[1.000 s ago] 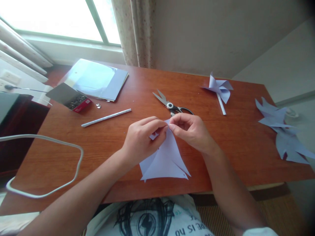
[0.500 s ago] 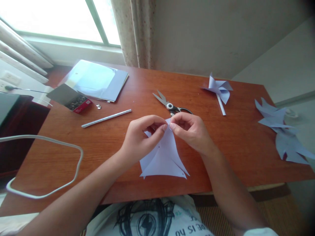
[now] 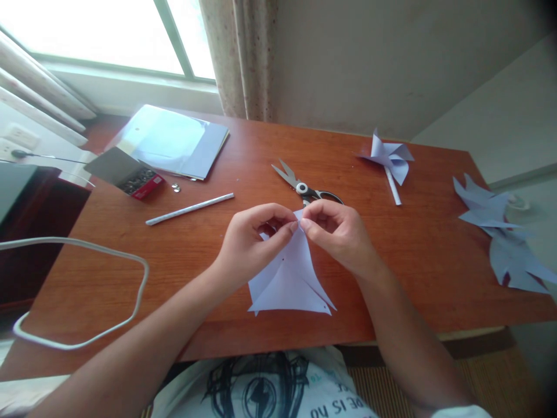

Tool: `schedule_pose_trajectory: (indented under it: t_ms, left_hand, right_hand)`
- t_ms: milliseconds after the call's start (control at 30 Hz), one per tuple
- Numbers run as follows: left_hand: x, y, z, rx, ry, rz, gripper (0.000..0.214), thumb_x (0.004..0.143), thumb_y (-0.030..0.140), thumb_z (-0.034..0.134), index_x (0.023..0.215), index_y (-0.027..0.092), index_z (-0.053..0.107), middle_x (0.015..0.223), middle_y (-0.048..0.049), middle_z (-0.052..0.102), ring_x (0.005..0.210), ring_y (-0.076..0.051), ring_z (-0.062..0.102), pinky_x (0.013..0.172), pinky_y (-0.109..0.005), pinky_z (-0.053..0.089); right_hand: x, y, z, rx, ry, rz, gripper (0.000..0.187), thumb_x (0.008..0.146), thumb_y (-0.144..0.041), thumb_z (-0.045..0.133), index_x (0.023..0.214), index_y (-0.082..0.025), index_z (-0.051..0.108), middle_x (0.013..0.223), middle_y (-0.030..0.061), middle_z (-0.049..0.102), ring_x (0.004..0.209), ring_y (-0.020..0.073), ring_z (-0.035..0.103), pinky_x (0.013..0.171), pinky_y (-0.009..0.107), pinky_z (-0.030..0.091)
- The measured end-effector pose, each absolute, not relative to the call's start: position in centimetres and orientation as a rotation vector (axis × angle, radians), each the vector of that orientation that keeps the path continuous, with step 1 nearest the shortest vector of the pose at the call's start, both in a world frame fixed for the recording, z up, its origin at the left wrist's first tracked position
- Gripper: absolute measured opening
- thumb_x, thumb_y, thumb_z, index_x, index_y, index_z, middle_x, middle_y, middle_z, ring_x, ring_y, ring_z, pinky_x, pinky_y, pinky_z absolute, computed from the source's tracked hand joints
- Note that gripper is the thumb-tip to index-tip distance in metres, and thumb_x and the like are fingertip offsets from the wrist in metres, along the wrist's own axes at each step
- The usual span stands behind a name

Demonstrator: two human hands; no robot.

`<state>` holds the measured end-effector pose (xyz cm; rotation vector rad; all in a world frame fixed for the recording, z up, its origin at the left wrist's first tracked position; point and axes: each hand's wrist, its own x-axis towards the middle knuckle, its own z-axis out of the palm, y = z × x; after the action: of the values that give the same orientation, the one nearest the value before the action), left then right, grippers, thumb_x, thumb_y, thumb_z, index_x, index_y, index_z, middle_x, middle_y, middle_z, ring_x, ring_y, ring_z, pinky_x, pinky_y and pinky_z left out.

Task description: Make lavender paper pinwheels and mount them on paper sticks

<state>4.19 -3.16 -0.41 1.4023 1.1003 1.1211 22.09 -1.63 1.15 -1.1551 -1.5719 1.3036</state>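
Note:
A cut sheet of white paper point(image 3: 287, 287) hangs over the front of the desk, with slits running in from its corners and small dark holes at its middle and lower right corner. My left hand point(image 3: 256, 241) pinches its upper edge between thumb and index finger. Close beside it, my right hand point(image 3: 339, 235) pinches the same edge, the two thumbs nearly touching. The fingers hide whatever lies right at the pinch. Just beyond my hands lie open scissors point(image 3: 301, 187) with black and white handles.
Left on the desk point(image 3: 418, 255) are a rolled paper stick point(image 3: 190, 209), a box of tacks point(image 3: 139, 181), a few loose tacks point(image 3: 176, 187) and a folder point(image 3: 174, 142). A white cable point(image 3: 141, 284) loops nearby. To the right lie a paper pinwheel point(image 3: 389, 159) and cut papers point(image 3: 513, 255).
Both hands keep their pinch on the paper almost unmoved. The whole view has shifted very slightly.

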Motion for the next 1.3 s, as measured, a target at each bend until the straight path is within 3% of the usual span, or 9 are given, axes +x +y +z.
schedule_pose_trajectory:
  t_ms: [733,1067,1300]
  left_hand:
    - [4.1,-3.39,-0.13,1.609,1.159,1.176,0.004,0.087,0.017,0.068,0.084,0.016,0.07,0.078,-0.0022,0.069,0.067,-0.012,0.061,0.06,-0.022,0.049]
    - [4.2,-3.32,0.26,1.536,1.141,1.145,0.007,0.087,0.021,0.068,0.083,0.015,0.069,0.077,-0.003,0.068,0.068,-0.013,0.061,0.061,-0.023,0.051]
    - [4.09,-3.17,0.17,1.513,1.141,1.138,0.006,0.086,0.019,0.068,0.081,0.015,0.069,0.076,-0.0028,0.069,0.068,-0.013,0.061,0.062,-0.023,0.051]
  right_hand:
    - [21.75,-1.77,0.72,-1.104,-1.514,1.381,0.011,0.088,-0.025,0.068,0.08,-0.021,0.062,0.074,-0.0028,0.061,0.068,0.012,0.056,0.062,0.025,0.046]
    - [21.92,-1.72,0.53,-1.109,-1.542,1.343,0.011,0.089,-0.028,0.069,0.082,-0.021,0.064,0.077,-0.0016,0.063,0.071,0.0134,0.058,0.065,0.027,0.047]
    - [21.91,-1.71,0.78,-1.124,-1.548,1.356,0.02,0.089,-0.039,0.071,0.082,-0.021,0.064,0.078,-0.0009,0.063,0.073,0.0146,0.059,0.067,0.028,0.048]
